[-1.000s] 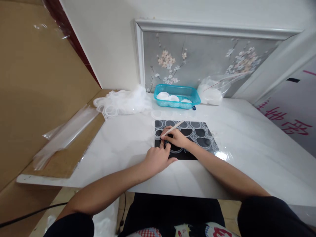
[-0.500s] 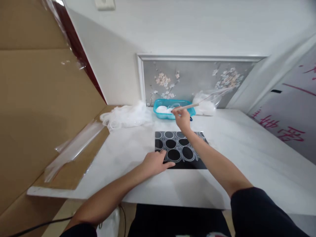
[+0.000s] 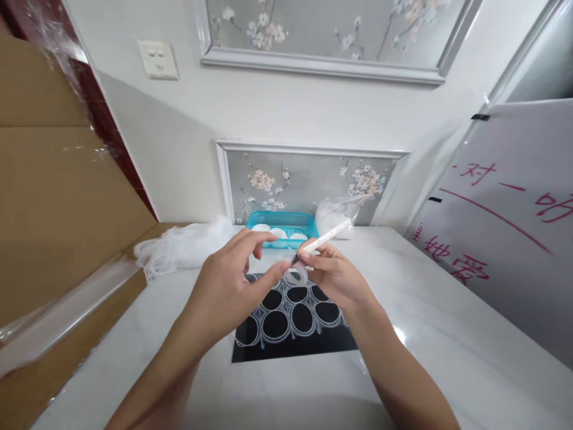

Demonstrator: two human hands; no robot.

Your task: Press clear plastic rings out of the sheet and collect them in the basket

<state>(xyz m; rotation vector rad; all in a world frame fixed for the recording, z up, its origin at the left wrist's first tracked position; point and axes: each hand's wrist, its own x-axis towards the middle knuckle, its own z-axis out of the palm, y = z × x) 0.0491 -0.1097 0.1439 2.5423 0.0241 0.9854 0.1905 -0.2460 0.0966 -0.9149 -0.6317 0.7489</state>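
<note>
My right hand (image 3: 338,275) grips a slim white pen-like tool (image 3: 326,235) whose dark tip points down and left. Just below that tip is a translucent ring (image 3: 296,275), perhaps a small roll of clear tape; how it is held is unclear. My left hand (image 3: 230,278) faces it, thumb and fingers spread, the thumb tip close to the ring; I cannot tell whether they touch. Beneath both hands, a black sheet (image 3: 299,344) patterned with grey-outlined ovals lies on the white tabletop (image 3: 201,382). Behind them stands a blue plastic basket (image 3: 308,222) containing several white round pieces (image 3: 278,233).
A clear bag of white material (image 3: 333,215) leans right of the basket. White cord and plastic wrapping (image 3: 183,246) lie to the left, near a large cardboard sheet (image 3: 58,197). A wall with a floral panel (image 3: 308,179) stands behind; a whiteboard (image 3: 505,239) with red writing is right.
My right hand has come back from the basket with the pen-like tool, and the translucent ring now shows beside it. My left hand has lifted off the black sheet. The view has tilted up.
</note>
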